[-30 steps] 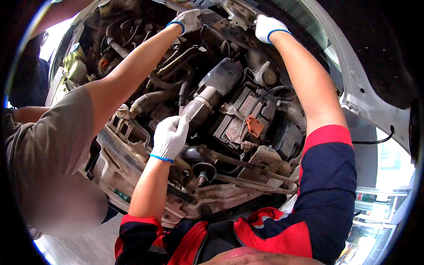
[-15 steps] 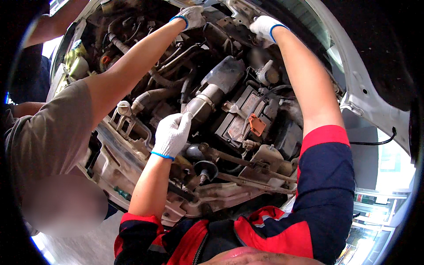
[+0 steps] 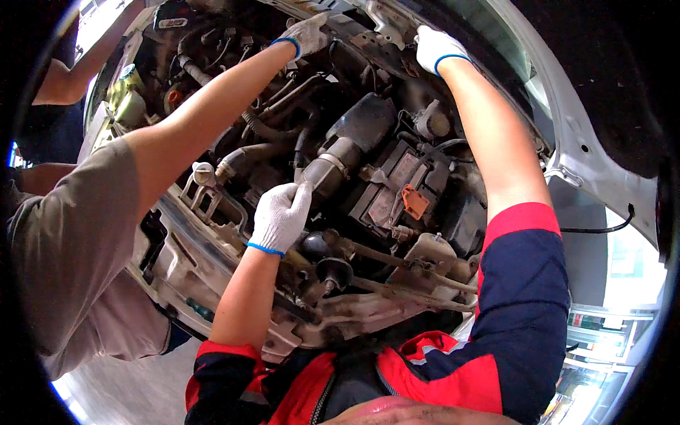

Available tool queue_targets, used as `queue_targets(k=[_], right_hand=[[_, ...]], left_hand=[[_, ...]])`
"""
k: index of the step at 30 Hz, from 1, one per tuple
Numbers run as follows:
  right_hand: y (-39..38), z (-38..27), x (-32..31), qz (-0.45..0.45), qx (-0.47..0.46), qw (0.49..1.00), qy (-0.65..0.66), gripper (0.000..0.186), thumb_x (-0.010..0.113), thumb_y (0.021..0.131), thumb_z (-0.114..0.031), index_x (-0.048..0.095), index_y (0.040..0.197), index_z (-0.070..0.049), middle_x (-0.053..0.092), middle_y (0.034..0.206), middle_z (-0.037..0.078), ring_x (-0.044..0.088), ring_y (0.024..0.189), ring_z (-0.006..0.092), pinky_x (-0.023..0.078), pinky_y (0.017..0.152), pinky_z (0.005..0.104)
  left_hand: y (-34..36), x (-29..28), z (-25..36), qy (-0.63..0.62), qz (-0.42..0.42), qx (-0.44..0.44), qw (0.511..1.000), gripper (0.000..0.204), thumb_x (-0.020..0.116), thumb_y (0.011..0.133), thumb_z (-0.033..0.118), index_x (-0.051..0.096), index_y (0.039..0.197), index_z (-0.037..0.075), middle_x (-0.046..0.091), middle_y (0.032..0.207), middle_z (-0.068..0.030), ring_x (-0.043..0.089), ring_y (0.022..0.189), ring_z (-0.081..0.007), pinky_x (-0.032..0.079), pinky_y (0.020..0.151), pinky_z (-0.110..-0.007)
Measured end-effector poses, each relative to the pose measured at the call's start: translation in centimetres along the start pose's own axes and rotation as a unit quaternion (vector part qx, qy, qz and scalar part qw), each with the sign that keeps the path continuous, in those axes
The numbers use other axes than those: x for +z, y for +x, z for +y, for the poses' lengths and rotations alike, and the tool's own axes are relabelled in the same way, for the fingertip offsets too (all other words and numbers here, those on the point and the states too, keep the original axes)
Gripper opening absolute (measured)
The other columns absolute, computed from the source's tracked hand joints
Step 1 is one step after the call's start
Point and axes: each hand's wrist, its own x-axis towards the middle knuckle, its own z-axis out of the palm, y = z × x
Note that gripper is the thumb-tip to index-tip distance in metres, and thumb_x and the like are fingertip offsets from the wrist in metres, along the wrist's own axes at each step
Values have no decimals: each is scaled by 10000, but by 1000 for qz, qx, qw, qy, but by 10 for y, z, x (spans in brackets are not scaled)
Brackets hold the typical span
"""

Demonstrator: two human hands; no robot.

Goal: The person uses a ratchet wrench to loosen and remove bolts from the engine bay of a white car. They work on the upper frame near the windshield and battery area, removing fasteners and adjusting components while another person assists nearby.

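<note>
My left hand (image 3: 282,216), in a white knit glove with a blue cuff, is closed beside the near end of a grey air intake duct (image 3: 328,173). Whatever its curled fingers grip is hidden. At the far right of the engine bay, my right hand (image 3: 437,51), gloved alike, closes its fingers by a pale metal bracket (image 3: 384,27); what it holds cannot be made out. A co-worker's gloved hand (image 3: 304,35) reaches to the back of the bay, left of my right hand. Between my arms lies a battery (image 3: 382,205) with an orange terminal cover (image 3: 414,202).
The co-worker's arm (image 3: 205,103) crosses the bay from the left. Hoses (image 3: 265,127) and a black plastic housing (image 3: 365,117) fill its middle. The front crossmember (image 3: 382,312) runs close to my body. A white raised panel edge (image 3: 577,134) curves along the right.
My right hand has shifted slightly right and its fingers have drawn up. My left hand stays by the duct. The co-worker's forearm has dropped a little, and their head has left the lower left.
</note>
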Motion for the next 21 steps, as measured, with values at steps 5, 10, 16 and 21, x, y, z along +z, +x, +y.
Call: queue_targets(k=[5,10,16,21], right_hand=[[16,36,16,-130,-229,953,-149,297,588,862,-187,725,1046,1,710,1109,224,694,1028,388,574,841,431],[-16,-3,-13,28,121,978,168,357,499,907,-178,671,1161,3,678,1201,213,648,1136,394,514,951,482],[-2,15,-8,-70,-91,993,14,289,516,914,-186,727,1065,-59,727,1063,195,703,1005,382,548,856,491],[-14,-12,-16,-15,167,960,226,348,509,920,-217,691,1173,-61,669,1214,243,660,1115,398,504,962,486]], left_hand=[[6,6,13,-1,-18,6,1000,427,584,984,349,659,793,-26,562,661,-240,572,603,-388,447,585,-429],[0,-1,2,6,-2,-2,1000,422,586,980,340,651,771,-21,549,652,-238,572,595,-385,439,576,-432],[5,10,1,-14,-7,8,1000,443,587,978,341,628,733,-25,535,633,-233,550,564,-376,430,563,-432],[3,2,-1,-17,-7,-10,1000,435,587,981,337,630,737,-21,538,636,-232,535,563,-368,430,565,-428]])
